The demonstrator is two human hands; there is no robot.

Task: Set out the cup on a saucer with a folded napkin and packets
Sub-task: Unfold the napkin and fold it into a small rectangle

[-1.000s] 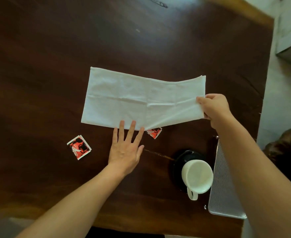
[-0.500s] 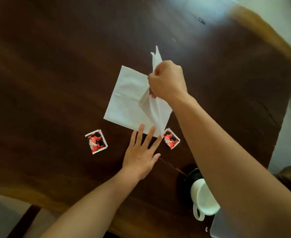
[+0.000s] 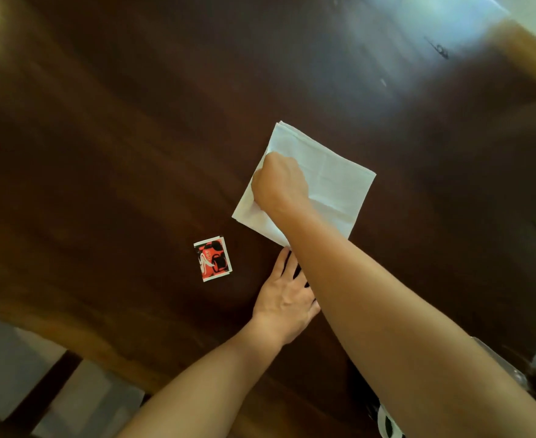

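The white napkin [image 3: 330, 178] lies folded into a square on the dark wooden table [image 3: 134, 153]. My right hand [image 3: 279, 181] is closed on the napkin's left edge, knuckles up, and my forearm crosses its near side. My left hand [image 3: 287, 295] rests flat on the table just below the napkin's near corner, its fingers spread and partly hidden under my right forearm. One red, black and white packet [image 3: 213, 259] lies to the left of my left hand. A second packet is out of sight. Only a sliver of the white cup [image 3: 386, 423] shows at the bottom edge.
A corner of a metal tray [image 3: 500, 365] pokes out behind my right arm at the table's right edge. The table's near edge runs diagonally at lower left, with floor and a dark chair leg [image 3: 42, 390] below it.
My right hand carried the napkin's right end over to the left, folding the long strip into a square. My head turned, so cup and saucer slid nearly out of view. My left hand stayed flat.
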